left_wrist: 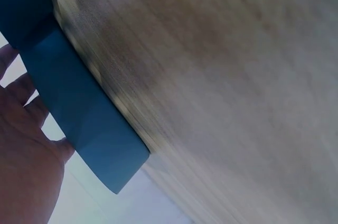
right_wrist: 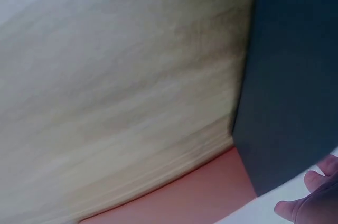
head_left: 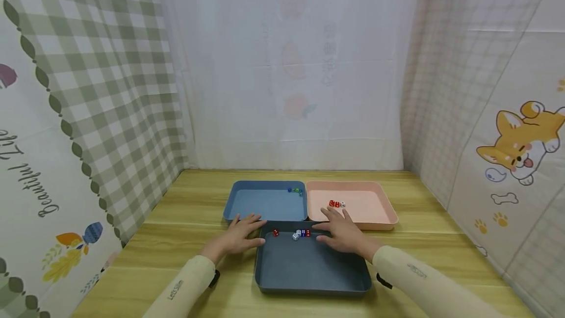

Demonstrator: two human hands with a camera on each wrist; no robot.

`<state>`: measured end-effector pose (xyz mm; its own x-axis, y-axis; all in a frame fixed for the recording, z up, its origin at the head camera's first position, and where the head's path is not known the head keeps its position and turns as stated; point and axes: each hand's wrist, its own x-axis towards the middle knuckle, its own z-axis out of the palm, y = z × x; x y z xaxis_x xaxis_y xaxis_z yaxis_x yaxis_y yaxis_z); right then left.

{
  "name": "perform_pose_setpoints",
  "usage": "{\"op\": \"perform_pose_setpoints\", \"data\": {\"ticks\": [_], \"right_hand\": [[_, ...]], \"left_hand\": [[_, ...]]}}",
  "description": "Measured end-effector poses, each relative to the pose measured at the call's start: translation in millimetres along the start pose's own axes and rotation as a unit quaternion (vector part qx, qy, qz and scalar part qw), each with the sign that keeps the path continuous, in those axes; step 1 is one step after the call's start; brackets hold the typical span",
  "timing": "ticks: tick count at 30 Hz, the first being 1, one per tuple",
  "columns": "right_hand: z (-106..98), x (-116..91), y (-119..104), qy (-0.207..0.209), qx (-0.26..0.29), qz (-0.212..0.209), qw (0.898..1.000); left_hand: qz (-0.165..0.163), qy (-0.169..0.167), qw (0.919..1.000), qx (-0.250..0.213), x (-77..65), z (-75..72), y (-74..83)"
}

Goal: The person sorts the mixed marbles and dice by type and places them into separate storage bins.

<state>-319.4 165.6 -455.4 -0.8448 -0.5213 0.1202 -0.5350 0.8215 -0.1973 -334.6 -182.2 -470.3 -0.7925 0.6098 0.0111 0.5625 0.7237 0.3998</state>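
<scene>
My left hand (head_left: 238, 237), fingers spread and empty, hovers at the left rim of the dark grey tray (head_left: 313, 271). Over that tray's far right part is my right hand (head_left: 345, 234), its fingers apart and holding nothing. A red die (head_left: 275, 232) lies near the tray's far left corner. Several more dice, white, blue and red, form a short row, with a white die (head_left: 295, 236) just in front. In the left wrist view the left hand (left_wrist: 26, 150) shows beside a tray wall; the right wrist view shows only fingertips of the right hand (right_wrist: 317, 195).
Behind the dark tray stand a blue tray (head_left: 262, 200) and a pink tray (head_left: 371, 202), side by side. Small blue and green dice (head_left: 296, 190) sit in the blue one; red dice (head_left: 334, 204) and a white die (head_left: 342, 204) in the pink one. Cloth hangs around the wooden table (head_left: 176, 239).
</scene>
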Motion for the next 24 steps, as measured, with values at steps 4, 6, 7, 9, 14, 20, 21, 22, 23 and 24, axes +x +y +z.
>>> {"op": "perform_pose_setpoints", "data": {"ticks": [4,6,7,9,14,20,21,22,23,24], "right_hand": [[7.7,6.0,-1.0,-0.004,-0.003,-0.008,1.0],[10.8,8.7,-1.9,-0.007,-0.005,-0.01,1.0],[12.4,9.8,-2.3,-0.007,-0.006,-0.013,1.0],[14.7,11.9,-3.4,-0.002,0.0,-0.019,1.0],[19.6,17.0,-4.0,0.038,0.003,-0.026,0.999],[22.8,22.1,-1.3,0.062,-0.008,-0.012,0.998],[23.4,22.7,-0.8,0.062,-0.007,-0.012,0.998],[24.3,23.2,-0.2,0.062,-0.007,-0.013,0.998],[25.1,23.6,0.1,0.061,-0.007,-0.016,0.998],[25.9,23.8,0.4,0.061,-0.008,-0.019,0.998]], "left_hand": [[0.001,-0.001,1.0,0.003,-0.4,-0.4,-0.3],[0.003,0.0,1.0,0.0,-0.8,-1.0,0.0],[0.003,-0.001,1.0,-0.002,-1.0,-1.3,0.1],[0.005,-0.003,1.0,-0.004,-0.9,-1.7,0.3],[0.008,-0.005,1.0,-0.003,-0.6,-1.9,0.2],[0.011,-0.003,0.9999,-0.001,-0.8,-1.1,-1.7],[0.011,-0.002,0.9999,-0.001,-0.5,-0.8,-2.2],[0.01,-0.003,0.9999,0.0,-0.2,-0.7,-2.5],[0.011,-0.003,0.9999,0.0,0.0,-0.5,-2.8],[0.011,-0.003,0.9999,-0.001,0.0,-0.4,-3.0]]}}
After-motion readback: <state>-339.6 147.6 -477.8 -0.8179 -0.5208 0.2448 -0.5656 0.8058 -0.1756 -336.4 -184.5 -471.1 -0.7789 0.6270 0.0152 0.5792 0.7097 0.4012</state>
